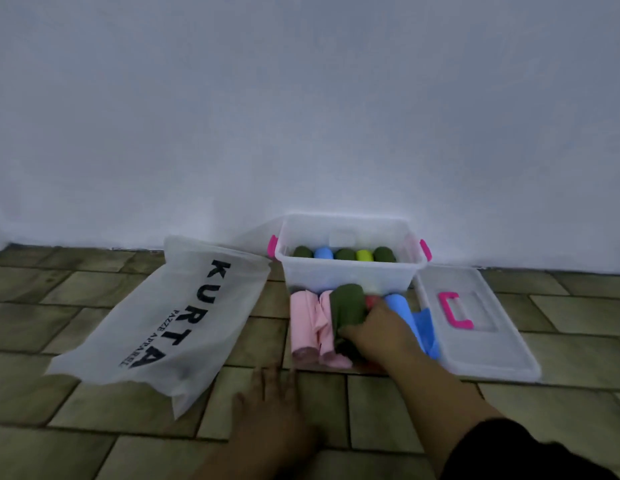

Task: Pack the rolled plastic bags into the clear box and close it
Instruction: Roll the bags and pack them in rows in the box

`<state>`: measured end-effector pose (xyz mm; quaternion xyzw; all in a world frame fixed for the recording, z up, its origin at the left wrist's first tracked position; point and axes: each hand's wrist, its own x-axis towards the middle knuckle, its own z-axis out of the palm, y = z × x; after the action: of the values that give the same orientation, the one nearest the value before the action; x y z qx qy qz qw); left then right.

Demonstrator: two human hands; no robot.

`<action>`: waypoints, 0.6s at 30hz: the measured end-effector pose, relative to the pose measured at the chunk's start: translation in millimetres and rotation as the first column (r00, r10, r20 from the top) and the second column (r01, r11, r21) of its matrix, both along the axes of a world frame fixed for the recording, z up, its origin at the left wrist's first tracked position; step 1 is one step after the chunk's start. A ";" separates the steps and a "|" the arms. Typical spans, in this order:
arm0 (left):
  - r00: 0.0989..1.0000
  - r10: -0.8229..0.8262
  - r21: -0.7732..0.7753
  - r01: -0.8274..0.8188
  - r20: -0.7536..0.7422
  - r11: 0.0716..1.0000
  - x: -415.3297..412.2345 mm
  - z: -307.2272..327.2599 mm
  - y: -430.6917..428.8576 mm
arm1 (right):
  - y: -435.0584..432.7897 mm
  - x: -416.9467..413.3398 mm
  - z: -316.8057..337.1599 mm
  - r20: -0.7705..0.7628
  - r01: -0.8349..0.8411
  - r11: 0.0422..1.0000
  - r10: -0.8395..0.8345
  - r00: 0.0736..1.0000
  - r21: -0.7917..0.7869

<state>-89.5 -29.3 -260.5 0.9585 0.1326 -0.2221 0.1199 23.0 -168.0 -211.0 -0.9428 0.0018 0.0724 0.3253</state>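
Roll [348,304], dark green, within right grip [372,329]

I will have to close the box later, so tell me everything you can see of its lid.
The lid is rectangular, translucent whitish plastic with a raised rim and a pink U-shaped handle on it. It is off the clear box, lying flat on the tiled floor just right of it. A partly unrolled blue bag lies at its left edge.
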 end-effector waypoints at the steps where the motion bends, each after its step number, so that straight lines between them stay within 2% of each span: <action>1: 1.000 -0.005 0.007 0.005 -0.023 1.000 -2.4 -5.7 -1.5 | 3.8 0.7 2.9 -0.024 -0.018 1.000 0.018 1.000 0.017; 3: 1.000 -0.005 -0.015 0.005 -0.008 1.000 -2.3 -9.8 -0.3 | 7.5 -1.4 11.3 -0.106 -0.058 0.998 0.059 0.993 0.013; 6: 1.000 0.000 -0.029 0.000 0.012 1.000 -2.0 -10.7 5.1 | -3.0 -15.6 13.9 -0.200 0.003 0.999 0.006 0.980 0.046; 9: 0.999 0.002 -0.026 -0.001 0.045 1.000 -5.6 -7.9 3.6 | -21.1 -41.0 8.6 -0.125 0.038 0.999 -0.038 0.991 -0.002; 11: 0.991 0.034 -0.066 -0.026 0.132 0.997 -6.0 -5.7 4.2 | -33.0 -59.8 1.4 -0.025 -0.012 0.992 0.008 1.000 -0.126; 13: 0.932 0.203 -0.264 -0.123 0.301 0.957 -8.2 -0.6 4.4 | -42.3 -76.7 -9.2 0.142 -0.042 0.968 0.079 0.987 -0.246; 14: 0.878 0.346 -0.452 -0.174 0.331 0.875 -11.4 4.8 1.4 | -44.5 -83.8 -14.3 0.238 -0.048 0.958 0.118 0.964 -0.281; 15: 0.842 0.480 -0.658 -0.218 0.246 0.721 -17.1 13.8 -6.1 | -43.2 -91.3 -17.4 0.309 -0.060 0.949 0.161 0.937 -0.311; 16: 0.830 0.555 -0.828 -0.275 0.051 0.488 -23.8 25.5 -17.2 | -42.0 -96.6 -22.8 0.359 -0.085 0.938 0.211 0.909 -0.336; 17: 0.810 0.560 -0.908 -0.352 -0.175 0.225 -28.9 35.1 -28.1 | -39.5 -102.3 -27.4 0.365 -0.136 0.925 0.271 0.891 -0.355; 18: 0.766 0.537 -0.903 -0.430 -0.354 0.018 -31.1 41.3 -35.5 | -36.6 -107.2 -32.9 0.360 -0.202 0.908 0.339 0.869 -0.366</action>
<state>-120.6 -64.8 -219.2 0.5737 0.2784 -0.1570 0.7541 -84.3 -204.6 -243.9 -0.9667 -0.1897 -0.0856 0.1489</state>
